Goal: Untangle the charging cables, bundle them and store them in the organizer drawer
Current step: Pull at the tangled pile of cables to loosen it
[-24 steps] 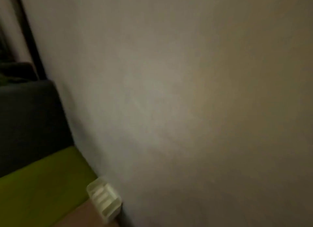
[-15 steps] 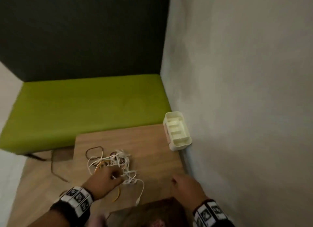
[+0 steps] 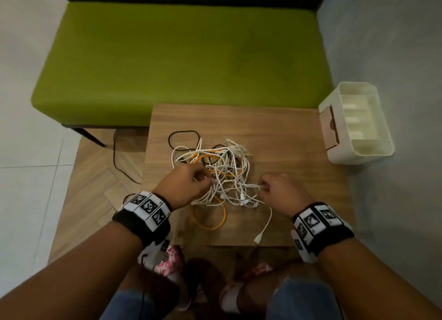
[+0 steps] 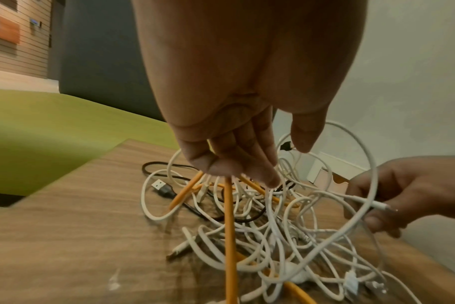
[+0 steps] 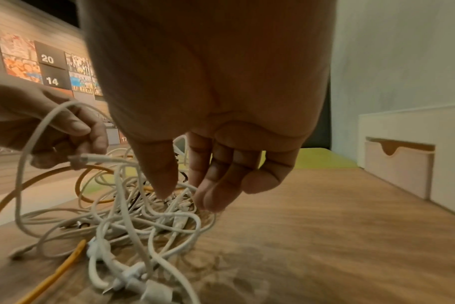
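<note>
Grey wall [image 3: 387, 44] and herringbone floor [image 3: 95, 181] frame a green bench [image 3: 181, 56], in front of which stands a low wooden table [image 3: 287, 133]. At its far right corner, against the wall, sits the white organizer [image 3: 339, 157], its drawer [image 5: 398, 170] closed, so nothing is stored yet. Cables [image 3: 222, 166] lie in one knotted heap at the table's centre, mostly white, none yet free or bundled. The left hand [image 3: 184, 185] and right hand [image 3: 279, 190] work at opposite sides of the heap, presumably so a strand can be drawn out between them. Each grip pinches a white cable [image 4: 379, 204] near a connector: the right is seen from the left wrist, the left [image 5: 91, 158] from the right wrist. Whether both hold the same cable cannot be told. An orange cable [image 3: 208, 226] loops through the heap and out toward the near edge. A black cable [image 3: 183, 133] with a USB plug [image 4: 160, 185] lies at the far left. Both cross the white strands and are likely to snag any pull. One white plug [image 3: 258, 238] dangles over the near edge.
</note>
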